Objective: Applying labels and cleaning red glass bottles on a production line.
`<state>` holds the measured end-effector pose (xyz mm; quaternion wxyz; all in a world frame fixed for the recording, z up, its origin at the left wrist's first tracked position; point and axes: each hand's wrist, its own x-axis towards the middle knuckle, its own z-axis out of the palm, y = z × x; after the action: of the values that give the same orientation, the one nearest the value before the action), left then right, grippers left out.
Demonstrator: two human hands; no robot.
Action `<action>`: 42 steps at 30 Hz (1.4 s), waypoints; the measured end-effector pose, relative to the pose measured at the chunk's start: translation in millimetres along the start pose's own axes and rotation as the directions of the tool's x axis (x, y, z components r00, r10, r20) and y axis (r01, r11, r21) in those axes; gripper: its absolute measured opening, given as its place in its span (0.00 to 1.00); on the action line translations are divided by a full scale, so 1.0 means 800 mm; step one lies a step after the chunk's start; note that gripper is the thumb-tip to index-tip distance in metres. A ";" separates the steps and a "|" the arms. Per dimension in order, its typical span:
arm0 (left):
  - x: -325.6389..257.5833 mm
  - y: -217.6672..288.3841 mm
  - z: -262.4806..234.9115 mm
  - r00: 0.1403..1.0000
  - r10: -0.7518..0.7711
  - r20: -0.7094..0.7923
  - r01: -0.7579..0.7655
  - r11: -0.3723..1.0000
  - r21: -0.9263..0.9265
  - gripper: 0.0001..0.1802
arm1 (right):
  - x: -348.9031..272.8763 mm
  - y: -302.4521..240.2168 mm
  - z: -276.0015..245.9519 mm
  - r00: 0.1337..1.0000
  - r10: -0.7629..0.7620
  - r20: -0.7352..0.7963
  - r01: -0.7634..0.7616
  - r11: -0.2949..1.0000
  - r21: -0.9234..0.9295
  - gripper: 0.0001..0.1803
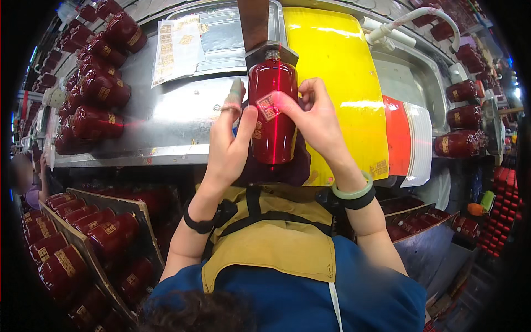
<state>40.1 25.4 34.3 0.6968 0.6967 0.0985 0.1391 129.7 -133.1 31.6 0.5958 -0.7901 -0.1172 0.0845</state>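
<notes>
A dark red glass bottle (273,138) lies in front of me, its neck toward a metal stop (256,22). Red light lines cross it. A small square gold-patterned decal (267,108) sits tilted on its face. My right hand (322,119) is at the bottle's right side, thumb pressing the decal's right edge, other fingers curled and apart from the thumb. On the left side, my left hand (227,141) has its fingers stretched away from me, with coverings on some fingertips. Its thumb touches the bottle's left edge. Dark cloth lies under the bottle.
Decal sheets (177,48) rest by a metal tray (221,58) at the far left. A yellow sheet (337,72) lies right of the bottle, beside red and white sheets (415,141). Red bottles (99,122) crowd the left; more fill wooden crates (141,216) below. A white pipe (409,19) arches at back right.
</notes>
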 end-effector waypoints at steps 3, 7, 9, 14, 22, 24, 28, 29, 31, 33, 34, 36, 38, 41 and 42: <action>0.016 -0.001 0.008 0.992 -0.102 0.073 0.106 0.992 -0.061 0.21 | -0.008 0.007 0.007 0.997 0.072 0.019 -0.075 0.980 0.184 0.27; 0.016 -0.004 0.014 0.991 -0.121 0.051 0.125 0.988 -0.091 0.23 | -0.018 0.012 0.006 0.999 0.042 0.023 -0.046 0.974 0.220 0.22; 0.018 -0.006 0.015 0.988 -0.148 0.053 0.153 0.981 -0.123 0.24 | -0.019 0.009 0.007 1.000 0.016 0.010 -0.018 0.971 0.237 0.21; 0.025 -0.003 0.016 0.977 -0.190 0.095 0.207 0.952 -0.226 0.29 | -0.015 0.006 0.012 0.999 -0.023 -0.038 0.031 0.971 0.237 0.18; 0.027 -0.005 0.010 0.949 -0.296 0.109 0.315 0.889 -0.331 0.27 | -0.008 -0.007 0.000 0.981 0.182 0.068 -0.190 0.819 0.542 0.16; 0.029 -0.006 0.004 0.933 -0.322 0.159 0.359 0.841 -0.404 0.26 | -0.009 -0.001 -0.005 0.983 0.169 0.070 -0.181 0.854 0.487 0.17; 0.028 -0.005 0.012 0.951 -0.286 0.117 0.309 0.886 -0.347 0.26 | -0.014 0.012 0.013 0.995 0.097 0.002 -0.087 0.885 0.458 0.18; 0.030 -0.007 0.012 0.950 -0.288 0.121 0.313 0.884 -0.347 0.26 | -0.015 0.011 0.014 0.995 0.100 -0.001 -0.089 0.885 0.457 0.18; 0.031 -0.009 0.010 0.944 -0.306 0.125 0.331 0.875 -0.353 0.26 | -0.015 0.007 0.015 0.993 0.115 -0.004 -0.099 0.875 0.473 0.18; 0.030 -0.010 0.011 0.945 -0.306 0.114 0.326 0.878 -0.350 0.25 | -0.015 0.010 0.017 0.993 0.117 -0.009 -0.099 0.875 0.473 0.18; 0.029 -0.009 0.012 0.948 -0.303 0.103 0.319 0.882 -0.346 0.25 | -0.015 0.011 0.018 0.993 0.118 -0.014 -0.097 0.875 0.474 0.18; 0.027 -0.004 0.017 0.947 -0.308 0.090 0.319 0.883 -0.345 0.25 | -0.015 0.011 0.017 0.992 0.125 -0.004 -0.108 0.865 0.490 0.18; 0.027 -0.001 0.017 0.947 -0.314 0.074 0.319 0.883 -0.343 0.25 | -0.015 0.009 0.013 0.991 0.133 0.010 -0.120 0.854 0.506 0.18; 0.027 0.000 0.013 0.949 -0.307 0.079 0.315 0.890 -0.329 0.25 | -0.014 0.001 0.004 0.984 0.165 0.062 -0.175 0.876 0.450 0.18; 0.028 0.001 0.012 0.950 -0.298 0.094 0.312 0.880 -0.357 0.25 | -0.014 0.000 0.001 0.981 0.179 0.076 -0.195 0.882 0.430 0.18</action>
<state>64.2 24.0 36.4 0.8297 0.5320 0.1663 0.0310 119.1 -135.4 31.5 0.7440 -0.6431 -0.0288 0.1791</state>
